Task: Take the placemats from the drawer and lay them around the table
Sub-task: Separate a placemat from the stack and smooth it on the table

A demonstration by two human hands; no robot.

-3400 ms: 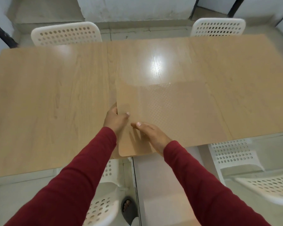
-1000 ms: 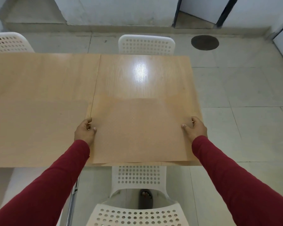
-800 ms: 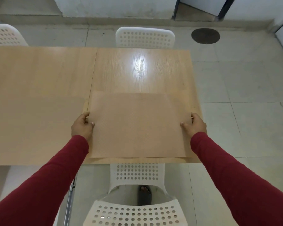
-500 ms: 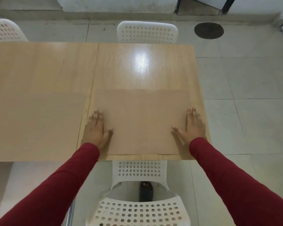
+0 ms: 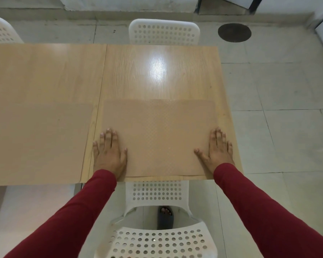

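Your left hand point(image 5: 108, 153) and right hand point(image 5: 217, 149) lie flat, fingers straight, pressing the tan placemat point(image 5: 160, 136).
That placemat sits at the wooden table's point(image 5: 157, 71) near edge, at its right end; a second placemat point(image 5: 37, 142) lies just left of it. A white perforated chair point(image 5: 157, 239) stands below the edge.

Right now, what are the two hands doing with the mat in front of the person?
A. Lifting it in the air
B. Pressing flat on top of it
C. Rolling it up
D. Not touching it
B: the left hand and right hand lie with fingers straight, flat on the placemat, which lies on the table.
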